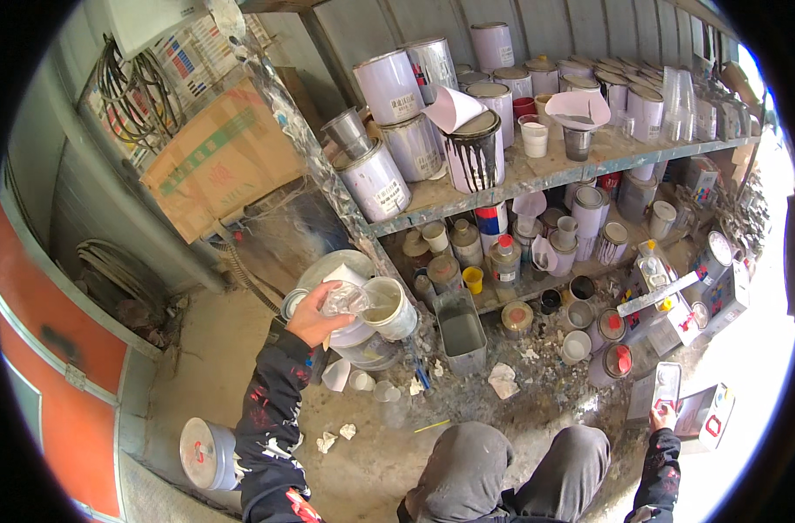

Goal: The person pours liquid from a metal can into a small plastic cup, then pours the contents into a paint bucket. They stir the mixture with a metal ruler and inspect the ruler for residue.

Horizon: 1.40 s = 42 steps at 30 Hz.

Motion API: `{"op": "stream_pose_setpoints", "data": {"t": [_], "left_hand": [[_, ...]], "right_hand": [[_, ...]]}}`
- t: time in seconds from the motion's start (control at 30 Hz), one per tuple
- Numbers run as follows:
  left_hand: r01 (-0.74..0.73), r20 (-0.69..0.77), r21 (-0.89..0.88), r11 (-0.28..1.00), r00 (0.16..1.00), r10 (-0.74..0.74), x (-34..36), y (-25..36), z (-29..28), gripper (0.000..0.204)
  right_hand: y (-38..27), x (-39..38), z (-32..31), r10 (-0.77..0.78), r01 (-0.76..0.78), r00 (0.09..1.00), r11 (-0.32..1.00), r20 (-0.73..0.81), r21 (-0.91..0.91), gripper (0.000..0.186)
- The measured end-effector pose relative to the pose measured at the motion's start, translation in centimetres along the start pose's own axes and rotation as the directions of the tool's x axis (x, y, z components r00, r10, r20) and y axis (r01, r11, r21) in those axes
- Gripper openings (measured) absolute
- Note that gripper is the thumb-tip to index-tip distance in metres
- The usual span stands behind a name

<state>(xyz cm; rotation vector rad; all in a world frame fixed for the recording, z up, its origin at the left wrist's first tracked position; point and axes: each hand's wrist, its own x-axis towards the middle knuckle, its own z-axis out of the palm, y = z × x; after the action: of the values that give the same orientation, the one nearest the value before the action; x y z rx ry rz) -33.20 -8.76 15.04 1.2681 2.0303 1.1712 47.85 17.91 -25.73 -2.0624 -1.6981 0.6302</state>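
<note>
My left hand (pixel 312 315) is closed around a clear plastic cup (pixel 346 300). The cup is tipped over beside the mouth of a white plastic tub (pixel 392 314), which has greyish residue inside. Whether anything is flowing from the cup, I cannot tell. Under the tub stand larger pale buckets (pixel 368 350). Far off to the right, my right hand (pixel 665 417) has its fingers on the top of a rectangular metal tin (pixel 666 383), near a red part. The hand partly hides the tin.
Paint cans (pixel 410 148) and stacked clear cups (pixel 679 103) crowd the shelf (pixel 537 183) ahead. Below are bottles, tins and a grey rectangular container (pixel 461 331). Crumpled paper (pixel 504 381) lies on the stained floor. A lidded pail (pixel 207 453) stands by my left arm.
</note>
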Motion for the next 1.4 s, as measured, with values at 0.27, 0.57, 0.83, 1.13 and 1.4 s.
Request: {"op": "stream_pose_setpoints", "data": {"t": [0.27, 0.57, 0.83, 1.13, 1.4], "left_hand": [[-0.140, 0.048, 0.467, 0.873, 0.990, 0.133, 1.4, 1.2, -1.6, 0.070], [-0.351, 0.139, 0.631, 0.692, 0.928, 0.345, 2.5, 3.2, -1.2, 0.062], [-0.504, 0.255, 0.729, 0.463, 0.828, 0.500, 2.7, 4.9, 0.5, 0.060], [-0.368, 0.166, 0.828, 0.423, 0.882, 0.442, 1.2, 6.3, 3.7, 0.063], [-0.131, -0.371, 0.373, 0.918, 0.886, 0.277, -0.7, 4.1, 2.8, 0.070]], "right_hand": [[-10.5, -3.5, -1.1, -0.088, 0.077, 0.995, 0.976, 0.043, 0.204, 0.039], [-17.4, -1.8, -2.2, -0.208, 0.150, 0.973, 0.893, 0.094, 0.424, 0.027], [-21.2, -0.5, -3.4, -0.265, 0.267, 0.962, 0.876, -0.062, 0.401, 0.030], [-30.5, 3.2, -5.5, -0.116, 0.134, 0.982, 0.984, -0.149, 0.118, 0.027], [-32.2, 10.5, -2.9, -0.785, 0.623, 0.617, 0.436, 0.065, -0.650, 0.032]]}}
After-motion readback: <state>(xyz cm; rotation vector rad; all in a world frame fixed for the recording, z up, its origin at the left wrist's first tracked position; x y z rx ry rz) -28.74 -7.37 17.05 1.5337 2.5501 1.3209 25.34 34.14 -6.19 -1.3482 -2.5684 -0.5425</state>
